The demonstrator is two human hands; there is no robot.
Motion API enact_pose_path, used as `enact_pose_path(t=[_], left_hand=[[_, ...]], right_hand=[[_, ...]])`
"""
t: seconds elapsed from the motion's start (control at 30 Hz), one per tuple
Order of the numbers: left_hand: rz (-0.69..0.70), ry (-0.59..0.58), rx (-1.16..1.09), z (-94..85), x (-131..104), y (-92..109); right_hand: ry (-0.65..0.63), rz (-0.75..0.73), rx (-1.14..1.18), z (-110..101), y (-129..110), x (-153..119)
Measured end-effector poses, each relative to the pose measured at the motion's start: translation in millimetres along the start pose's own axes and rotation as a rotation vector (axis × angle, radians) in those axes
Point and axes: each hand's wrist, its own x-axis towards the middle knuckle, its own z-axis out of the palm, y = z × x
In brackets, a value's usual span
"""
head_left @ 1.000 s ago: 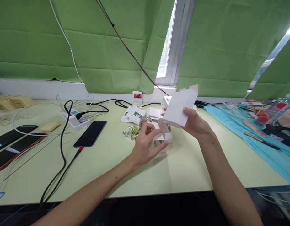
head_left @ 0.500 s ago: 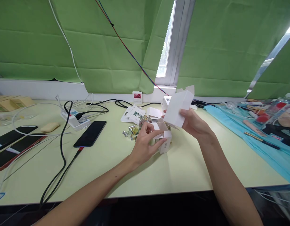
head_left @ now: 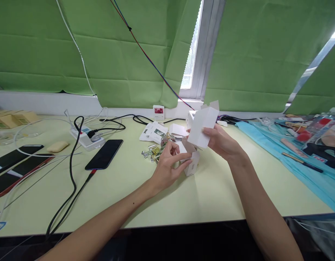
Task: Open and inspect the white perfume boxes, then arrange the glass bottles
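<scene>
A white box (head_left: 202, 127) with raised flaps is tilted in the air, gripped by my right hand (head_left: 223, 141). Just below it, a smaller open white box (head_left: 193, 166) stands on the table, and the fingers of my left hand (head_left: 170, 163) are closed on its upper edge and flap. Behind my left hand sits a clear and gold glass object (head_left: 168, 137), partly hidden. Small silver and gold pieces (head_left: 150, 151) lie to the left of that hand. White printed cards (head_left: 156, 132) are spread behind them.
On the left are a black phone (head_left: 104, 154) on a cable, a white power strip (head_left: 87, 139), and dark devices (head_left: 15, 166). A blue cloth (head_left: 289, 152) with a pen (head_left: 302, 162) and bottles covers the right side. A small picture card (head_left: 158, 112) stands at the back.
The box in my right hand has moved slightly left and down and stands more upright, closer over the smaller box. My left hand has barely moved.
</scene>
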Motion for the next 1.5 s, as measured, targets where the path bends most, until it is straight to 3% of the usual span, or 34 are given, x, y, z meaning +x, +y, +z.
enact_pose_path(t=[1.03,1.5], left_hand=[[-0.166,-0.137,-0.155,-6.5,3.8,9.8],[-0.163,-0.12,-0.134,-6.1,3.4,9.1]], right_hand=[[-0.057,-0.01,-0.184,-3.3,1.2,0.2],[-0.053,0.006,-0.157,-4.0,5.4,1.5]])
